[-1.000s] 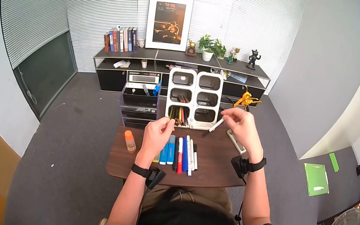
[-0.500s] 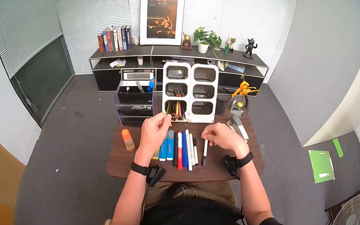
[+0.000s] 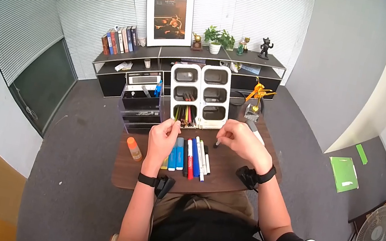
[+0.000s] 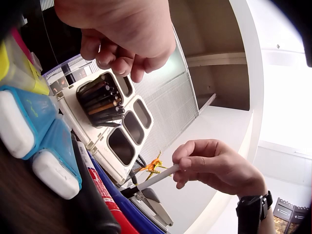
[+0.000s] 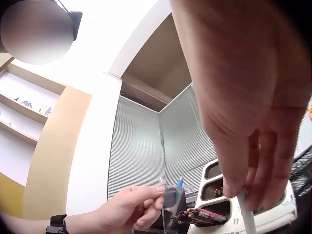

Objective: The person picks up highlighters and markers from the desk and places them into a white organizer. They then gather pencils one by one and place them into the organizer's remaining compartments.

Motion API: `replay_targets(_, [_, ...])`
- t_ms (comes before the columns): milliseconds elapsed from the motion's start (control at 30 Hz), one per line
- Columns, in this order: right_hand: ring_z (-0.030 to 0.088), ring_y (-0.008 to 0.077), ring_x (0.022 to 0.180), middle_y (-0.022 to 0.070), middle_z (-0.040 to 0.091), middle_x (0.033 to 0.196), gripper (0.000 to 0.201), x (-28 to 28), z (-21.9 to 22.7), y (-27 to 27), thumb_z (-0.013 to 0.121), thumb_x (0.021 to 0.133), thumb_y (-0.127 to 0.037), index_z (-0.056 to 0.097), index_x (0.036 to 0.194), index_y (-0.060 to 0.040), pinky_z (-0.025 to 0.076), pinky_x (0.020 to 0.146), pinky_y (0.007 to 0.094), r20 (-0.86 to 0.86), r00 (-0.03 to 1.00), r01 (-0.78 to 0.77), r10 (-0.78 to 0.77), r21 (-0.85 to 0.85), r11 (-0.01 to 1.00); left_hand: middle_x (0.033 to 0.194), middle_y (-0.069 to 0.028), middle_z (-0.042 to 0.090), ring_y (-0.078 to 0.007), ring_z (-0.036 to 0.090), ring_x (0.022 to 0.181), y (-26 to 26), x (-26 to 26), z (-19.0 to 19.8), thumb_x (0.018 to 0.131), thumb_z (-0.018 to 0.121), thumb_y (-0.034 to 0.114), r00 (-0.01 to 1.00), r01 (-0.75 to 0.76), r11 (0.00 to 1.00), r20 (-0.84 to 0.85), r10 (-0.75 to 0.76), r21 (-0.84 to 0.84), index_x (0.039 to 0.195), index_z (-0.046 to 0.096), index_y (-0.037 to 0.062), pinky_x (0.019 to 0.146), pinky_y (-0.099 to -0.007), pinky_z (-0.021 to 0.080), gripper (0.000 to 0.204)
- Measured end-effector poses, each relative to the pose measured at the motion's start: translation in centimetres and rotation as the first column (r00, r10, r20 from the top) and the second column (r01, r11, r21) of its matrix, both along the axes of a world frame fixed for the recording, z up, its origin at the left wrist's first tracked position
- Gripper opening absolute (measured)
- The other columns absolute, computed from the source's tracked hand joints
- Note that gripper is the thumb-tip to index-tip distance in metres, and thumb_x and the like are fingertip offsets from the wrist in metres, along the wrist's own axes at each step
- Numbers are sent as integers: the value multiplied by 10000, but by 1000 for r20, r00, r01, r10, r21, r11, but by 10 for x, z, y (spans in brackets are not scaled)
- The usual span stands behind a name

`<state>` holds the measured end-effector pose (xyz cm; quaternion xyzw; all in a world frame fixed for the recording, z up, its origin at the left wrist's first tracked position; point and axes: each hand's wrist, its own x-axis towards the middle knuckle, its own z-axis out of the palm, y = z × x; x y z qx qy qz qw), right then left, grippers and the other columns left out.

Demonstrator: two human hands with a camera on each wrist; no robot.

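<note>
My right hand (image 3: 243, 142) pinches a white marker with a black cap (image 4: 158, 178) between thumb and fingertips. The marker slants, cap end lowered, above the table to the right of a row of pens. The left hand (image 3: 162, 140) hovers behind that row, its fingers loosely curled with nothing between them. The row holds blue highlighters (image 3: 178, 155), a red marker (image 3: 190, 160), a blue marker (image 3: 197, 158) and slim white markers (image 3: 205, 158). Behind both hands stands a white organizer with six compartments (image 3: 200, 102). Coloured pencils (image 3: 185, 115) fill its lower left compartment.
An orange-capped glue stick (image 3: 134, 149) stands at the table's left side. A clear drawer unit (image 3: 141, 109) is left of the organizer. At the right back are a stapler (image 3: 256, 131) and an orange figure on a clear base (image 3: 258, 92).
The right hand has brought the marker leftward and down from the table's right side, and its cap end has swung from facing me to lower left. The left hand has stayed loosely curled.
</note>
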<state>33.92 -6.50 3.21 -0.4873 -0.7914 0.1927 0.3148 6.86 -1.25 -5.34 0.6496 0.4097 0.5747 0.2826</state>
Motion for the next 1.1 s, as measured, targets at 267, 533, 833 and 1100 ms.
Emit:
replay_targets(267, [773, 237, 894, 121, 770, 951, 95, 3, -9, -6, 817, 881, -41, 790, 954, 14, 599, 799, 362, 280, 943, -91, 179, -302, 949, 589, 3, 467, -35, 368, 580, 2, 0, -2, 1108, 678, 162, 999, 16, 1000, 28, -16, -10, 795, 613, -38, 521, -299, 301, 377])
replay_targets(533, [768, 236, 799, 122, 804, 911, 280, 8, -24, 12, 808, 927, -84, 731, 1166, 41, 597, 721, 375, 230, 961, 1, 154, -560, 828, 600, 8, 502, -28, 392, 588, 1, 1, 0, 1110, 675, 165, 999, 24, 1000, 36, -24, -15, 804, 626, -41, 524, -288, 313, 372])
replay_targets(833, [776, 256, 790, 148, 796, 915, 558, -7, -44, 18, 856, 898, -134, 668, 1396, 33, 608, 739, 413, 233, 970, 37, 76, -446, 894, 596, 11, 497, -28, 388, 583, 3, -2, -3, 1112, 674, 171, 999, 27, 999, 25, -26, -30, 800, 627, -38, 523, -285, 312, 378])
replay_targets(1100, [751, 243, 720, 154, 781, 958, 518, -9, -54, 19, 866, 893, -85, 681, 1359, 43, 603, 678, 388, 258, 963, 19, 71, -330, 944, 592, 8, 480, -34, 375, 580, 2, -1, -1, 1111, 675, 172, 999, 22, 999, 36, -21, -25, 800, 624, -38, 522, -291, 309, 379])
